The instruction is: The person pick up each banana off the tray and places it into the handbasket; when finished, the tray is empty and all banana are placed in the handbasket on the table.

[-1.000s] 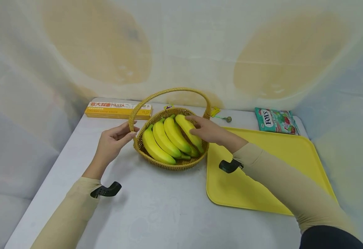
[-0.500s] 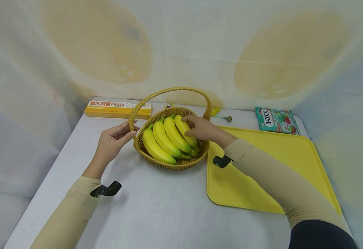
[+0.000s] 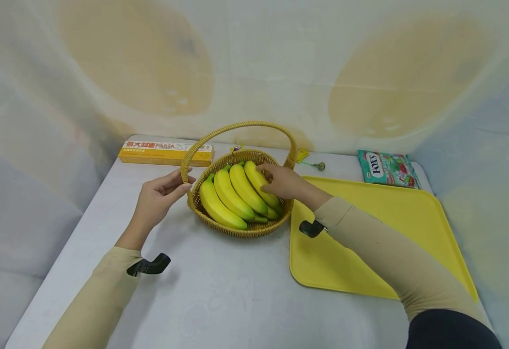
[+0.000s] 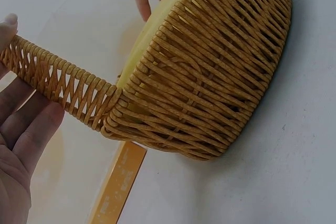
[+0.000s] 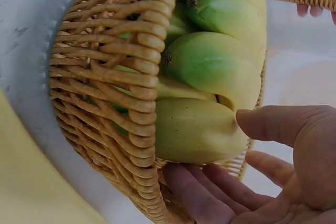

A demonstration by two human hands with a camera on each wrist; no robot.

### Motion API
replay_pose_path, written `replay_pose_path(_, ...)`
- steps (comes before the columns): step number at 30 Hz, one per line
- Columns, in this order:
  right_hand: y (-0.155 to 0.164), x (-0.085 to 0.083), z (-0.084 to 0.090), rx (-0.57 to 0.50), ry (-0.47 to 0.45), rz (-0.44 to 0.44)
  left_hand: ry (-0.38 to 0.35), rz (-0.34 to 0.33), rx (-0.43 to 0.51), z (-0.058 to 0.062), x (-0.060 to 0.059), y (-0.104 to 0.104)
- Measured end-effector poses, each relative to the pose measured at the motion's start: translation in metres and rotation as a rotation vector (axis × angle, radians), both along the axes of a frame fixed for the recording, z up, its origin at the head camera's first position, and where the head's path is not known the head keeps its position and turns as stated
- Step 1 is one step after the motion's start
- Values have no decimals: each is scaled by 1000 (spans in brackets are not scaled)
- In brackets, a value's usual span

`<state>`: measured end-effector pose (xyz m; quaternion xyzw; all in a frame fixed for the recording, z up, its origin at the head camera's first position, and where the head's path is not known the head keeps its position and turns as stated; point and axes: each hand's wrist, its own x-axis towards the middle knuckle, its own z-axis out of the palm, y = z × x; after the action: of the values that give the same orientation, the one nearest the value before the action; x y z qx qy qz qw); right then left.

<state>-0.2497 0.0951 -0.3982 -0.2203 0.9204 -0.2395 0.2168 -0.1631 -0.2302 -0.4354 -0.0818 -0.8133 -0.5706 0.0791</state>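
A woven wicker basket [image 3: 237,228] with a tall arched handle [image 3: 237,127] stands mid-table and holds a bunch of yellow bananas [image 3: 232,191]. My left hand [image 3: 186,183] pinches the handle near its left base; the left wrist view shows that handle [image 4: 58,85] between thumb and fingers, beside the basket wall [image 4: 220,61]. My right hand [image 3: 267,177] reaches in over the basket's right rim and grips the rightmost banana. In the right wrist view that banana [image 5: 194,129] has the thumb on top and the fingers [image 5: 205,192] curled beneath it.
A yellow tray [image 3: 389,228] lies just right of the basket, under my right forearm. At the back stand a yellow pasta box [image 3: 165,152] on the left, a small tagged trinket [image 3: 309,161] behind the basket, and a green candy bag [image 3: 387,168] on the right. Cloth walls enclose the table.
My right hand has slid a little left and back along the rightmost banana and closed round it. The left hand and the basket have stayed put.
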Motion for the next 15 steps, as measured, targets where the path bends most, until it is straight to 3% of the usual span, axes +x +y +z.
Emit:
replay_pose_path(9,15,23,1,-23,114,58,4,4,-8,0,0,0)
replay_pose_path(15,37,48,-6,-122,174,30,5,3,-5,0,0,2)
